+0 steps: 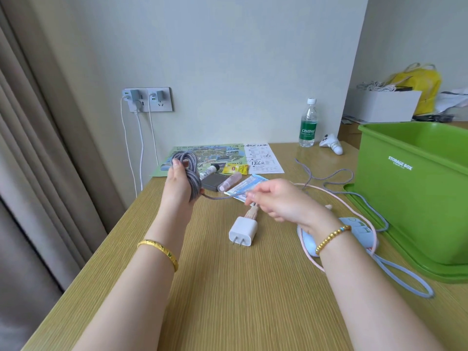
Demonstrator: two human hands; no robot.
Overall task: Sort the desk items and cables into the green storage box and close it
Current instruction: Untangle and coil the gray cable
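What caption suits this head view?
Left hand holds a coiled grey cable; right hand pinches its tail beside the open green storage box.

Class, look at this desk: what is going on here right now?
A person is winding a grey braided cable into a coil. The left hand grips the coil, and the right hand pinches the loose length. The green storage box stands open on its lid at the right. A white charger plug lies on the desk.
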